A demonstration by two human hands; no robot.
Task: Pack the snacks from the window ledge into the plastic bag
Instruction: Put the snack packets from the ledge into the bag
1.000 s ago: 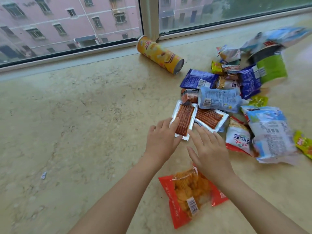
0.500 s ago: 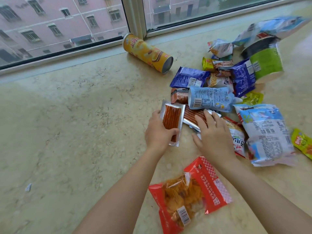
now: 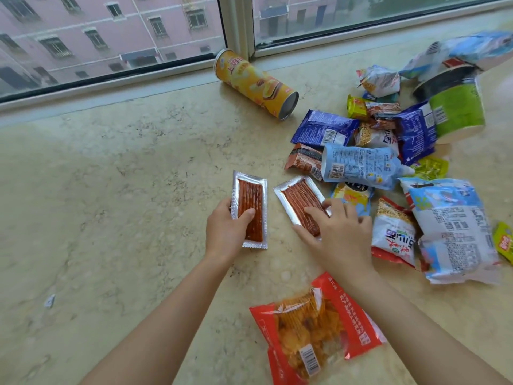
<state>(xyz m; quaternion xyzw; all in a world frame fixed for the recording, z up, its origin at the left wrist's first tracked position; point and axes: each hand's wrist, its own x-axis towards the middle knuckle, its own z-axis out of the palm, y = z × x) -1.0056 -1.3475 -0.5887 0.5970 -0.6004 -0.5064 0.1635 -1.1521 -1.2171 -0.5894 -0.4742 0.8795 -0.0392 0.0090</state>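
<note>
On the marble window ledge [image 3: 111, 190], from largest to smallest:

- Ledge: bare stone across the whole left half up to the window frame [image 3: 238, 26]; snacks crowd the right side only.
- Snack pile [image 3: 388, 151]: loose packets heaped together at right; no plastic bag can be made out.
- Green tub [image 3: 455, 107]: tipped on its side at the far right, contents not visible.
- Yellow crisp tube [image 3: 255, 84]: lying on its side near the frame, apart from the pile.
- Red crisp bag [image 3: 316, 326]: flat at the near edge, crisps showing through its clear panel.
- Left hand [image 3: 224, 232]: fingers and thumb closed around a silver strip packet [image 3: 249, 209].
- Right hand [image 3: 341, 234]: fingers spread flat, pressing on a second strip packet [image 3: 299, 201] just beside the pile.
</note>
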